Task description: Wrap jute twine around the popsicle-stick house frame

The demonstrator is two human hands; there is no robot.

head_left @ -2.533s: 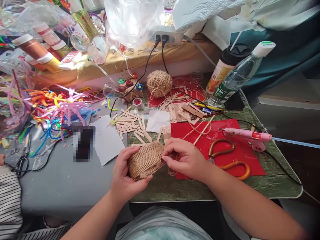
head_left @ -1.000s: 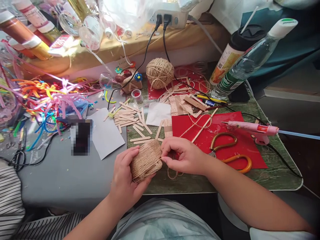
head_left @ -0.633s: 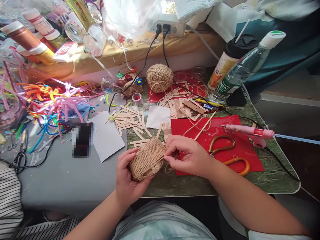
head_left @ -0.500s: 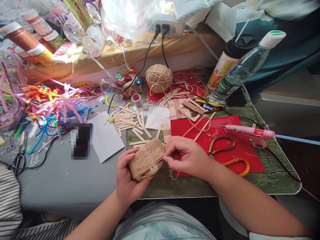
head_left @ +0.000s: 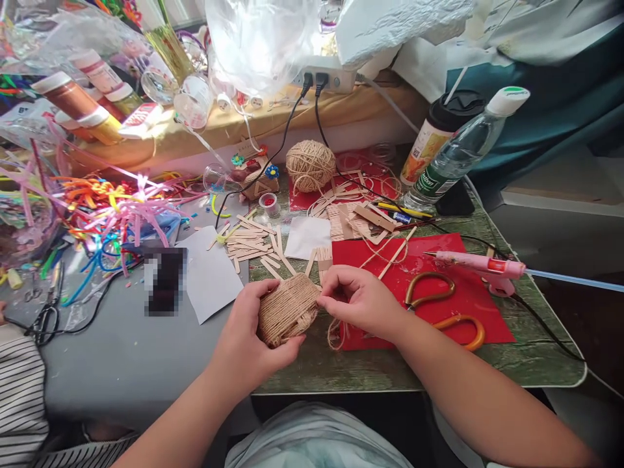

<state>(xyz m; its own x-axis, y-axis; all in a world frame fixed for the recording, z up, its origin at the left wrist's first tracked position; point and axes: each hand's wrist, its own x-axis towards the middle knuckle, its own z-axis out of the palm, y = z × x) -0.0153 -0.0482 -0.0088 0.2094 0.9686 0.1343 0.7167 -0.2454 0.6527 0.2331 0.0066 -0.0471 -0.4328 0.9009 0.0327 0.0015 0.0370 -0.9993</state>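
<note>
A block wrapped in brown twine is held in my left hand, its fingers behind the far side and the thumb along the near edge. My right hand pinches at the block's right end, thumb and index finger together on what looks like the twine strand. A loose loop of twine hangs just below my right fingers. Under and beyond the right hand lies a red sheet, with orange-handled scissors on it. A twine ball sits farther back.
Wooden sticks and white paper lie beyond the left hand. A pink glue gun, a water bottle and a cup stand or lie at right. Pipe cleaners and a person's striped sleeve are at left.
The view has shifted slightly. My left hand has turned around the block, so its back shows more and the block sits a little farther right. The right hand keeps its pinch at the block's end.
</note>
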